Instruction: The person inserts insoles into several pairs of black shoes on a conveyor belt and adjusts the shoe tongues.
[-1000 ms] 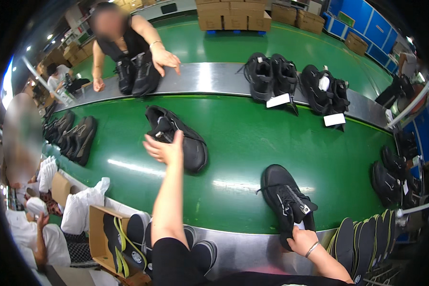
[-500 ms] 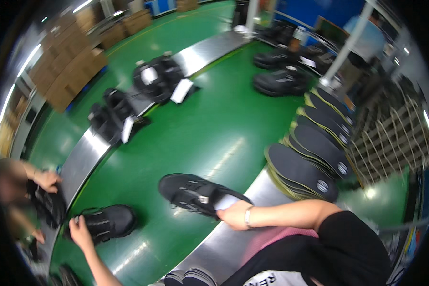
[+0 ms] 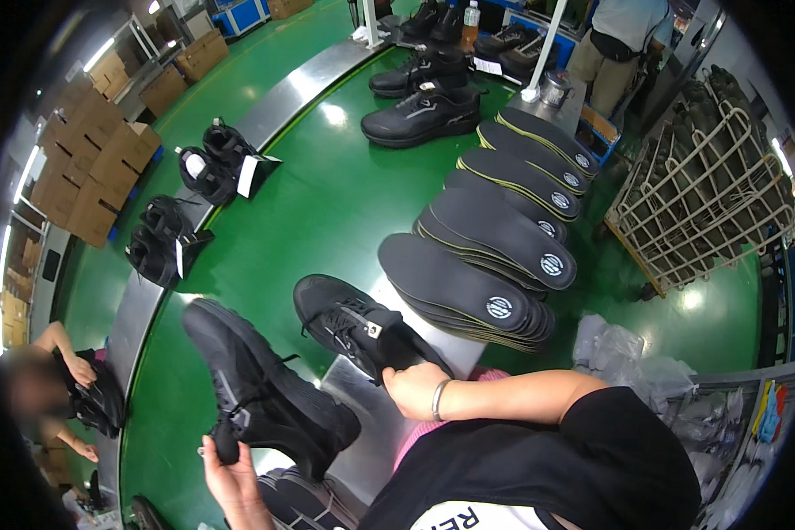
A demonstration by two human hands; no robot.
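My left hand (image 3: pixel 234 481) pinches a black lace-up shoe (image 3: pixel 261 393) by its tongue. That shoe is tilted onto its side, toe pointing away from me, its dark sole partly facing right. To its right, a second black shoe (image 3: pixel 336 309) rests at the metal edge in front of me, toe away and laces up. My right hand (image 3: pixel 415 391) is closed on the collar near its heel, the fingertips partly inside the opening. A small light tag shows on that shoe's tongue. Right of it lie stacked dark insoles (image 3: pixel 450 278) with yellow-green edges.
More insole stacks (image 3: pixel 512 172) run along the metal ledge to the right. Black shoes (image 3: pixel 424 115) stand on the green surface ahead, others (image 3: pixel 155 243) on the far metal rail. A wire cart (image 3: pixel 707 194) stands right. A co-worker's hand (image 3: pixel 81 371) holds a shoe at left.
My left hand has drawn its shoe toward me and tipped it onto its side. My right hand stays at the other shoe's heel. The view has shifted, bringing the insoles closer to the middle.
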